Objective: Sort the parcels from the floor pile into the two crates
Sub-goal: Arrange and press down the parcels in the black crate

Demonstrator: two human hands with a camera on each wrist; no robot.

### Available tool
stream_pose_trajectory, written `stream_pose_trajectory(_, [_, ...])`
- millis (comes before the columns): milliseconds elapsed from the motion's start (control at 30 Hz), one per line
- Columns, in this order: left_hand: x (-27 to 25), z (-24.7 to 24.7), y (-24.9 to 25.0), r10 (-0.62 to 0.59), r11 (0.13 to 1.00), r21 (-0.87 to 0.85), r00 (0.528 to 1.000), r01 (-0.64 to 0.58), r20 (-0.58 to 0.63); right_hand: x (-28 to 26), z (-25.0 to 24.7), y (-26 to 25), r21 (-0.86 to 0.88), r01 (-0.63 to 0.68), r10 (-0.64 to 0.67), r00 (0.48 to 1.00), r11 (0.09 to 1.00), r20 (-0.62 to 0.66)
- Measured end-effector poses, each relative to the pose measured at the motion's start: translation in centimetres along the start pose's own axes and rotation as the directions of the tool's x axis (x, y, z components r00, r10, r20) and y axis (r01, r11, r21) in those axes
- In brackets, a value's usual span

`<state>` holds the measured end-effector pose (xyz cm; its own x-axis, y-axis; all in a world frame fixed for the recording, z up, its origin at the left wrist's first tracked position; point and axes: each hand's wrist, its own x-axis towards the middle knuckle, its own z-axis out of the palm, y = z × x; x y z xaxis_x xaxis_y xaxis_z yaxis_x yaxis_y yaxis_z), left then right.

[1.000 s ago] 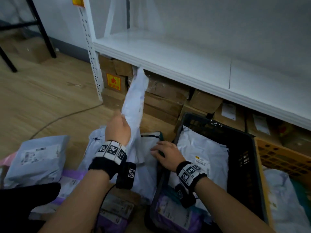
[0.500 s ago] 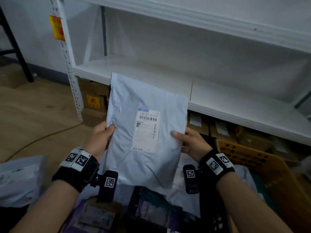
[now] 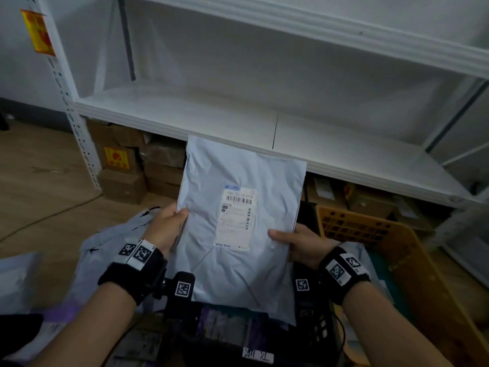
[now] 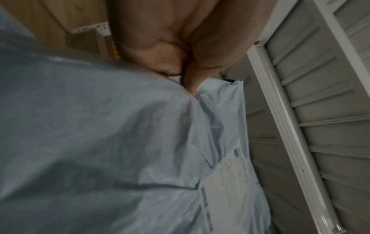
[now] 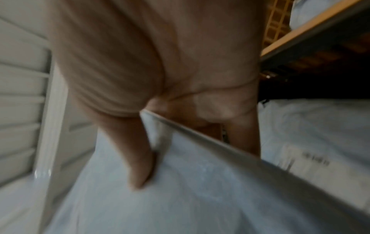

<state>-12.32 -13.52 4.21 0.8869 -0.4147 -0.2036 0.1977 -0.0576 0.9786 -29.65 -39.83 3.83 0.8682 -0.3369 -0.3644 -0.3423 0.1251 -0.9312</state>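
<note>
In the head view, a pale grey-blue plastic mailer bag fills the centre of the frame, held upright in the air with its white printed shipping label facing the camera. The left hand grips the bag's left edge at centre left, thumb on the front face and the other fingers hidden behind. The right hand grips the right edge a little lower, thumb likewise across the front. Both wrists wear black bands with square coded markers. Below the bag, at bottom centre, sits a black plastic crate holding purple and pale parcels; at lower right stands an orange perforated plastic crate with light parcels inside. More grey parcels lie on the wooden floor at lower left. White metal shelving spans the upper frame, with brown cardboard boxes stacked under its lowest shelf.

In the left wrist view, the left hand occupies the top centre, pinching the mailer bag, which spreads over the lower left; the label shows at lower right, the shelving along the right side.

In the blurred right wrist view, the right hand fills the top, its thumb pressed onto the bag and fingers curled behind its edge. The orange crate appears at upper right, the shelving at left.
</note>
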Motion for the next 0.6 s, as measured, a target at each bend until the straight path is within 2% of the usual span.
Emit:
stream_pose_trajectory(67, [-0.2,1.2,-0.4,0.011,0.999,0.037,0.998,-0.013,0.054,0.4,-0.9,0.9,-0.033,0.048,-0.053,0.985,0.998,-0.163])
stream_pose_trajectory(167, [0.0,2.0,-1.2,0.02,0.994,0.101,0.995,-0.03,0.099,1.4,-3.6,0.4,-0.083,0.176,-0.194,0.868,0.981,-0.457])
stream_pose_trajectory(233, [0.3,2.1,-2.3,0.047,0.96,0.265,0.987,-0.087,0.151,2.0,-5.6,0.0,-0.147,0.171,-0.224,0.8,0.974,-0.556])
stream_pose_trajectory(267, [0.5,2.1,-3.1,0.039,0.916,0.386,0.98,-0.114,0.198,2.4,-6.5,0.0,-0.165,0.16,-0.226,0.782,0.973,-0.58])
stream_pose_trajectory(367, [0.8,2.4,-5.8,-0.103,0.769,0.625,0.939,-0.134,0.328,3.8,-7.4,0.7,-0.147,0.114,-0.179,0.798,0.983,-0.576])
stream_pose_trajectory(433, [0.6,2.6,-7.0,-0.141,0.749,0.643,0.91,-0.16,0.391,5.3,-7.1,1.6,-0.113,0.053,-0.105,0.842,0.992,-0.529])
stream_pose_trajectory(500, [0.7,2.7,-7.8,-0.13,0.743,0.645,0.907,-0.178,0.401,6.8,-6.5,3.2,-0.091,-0.017,-0.028,0.88,0.996,-0.473])
stream_pose_trajectory(533, [0.7,2.7,-7.8,-0.136,0.738,0.653,0.911,-0.168,0.388,7.4,-6.0,4.1,-0.109,-0.059,0.004,0.892,0.992,-0.452])
stream_pose_trajectory(600, [0.9,2.7,-7.8,-0.155,0.727,0.671,0.917,-0.146,0.368,8.4,-5.0,5.8,-0.251,-0.201,0.078,0.901,0.947,-0.427])
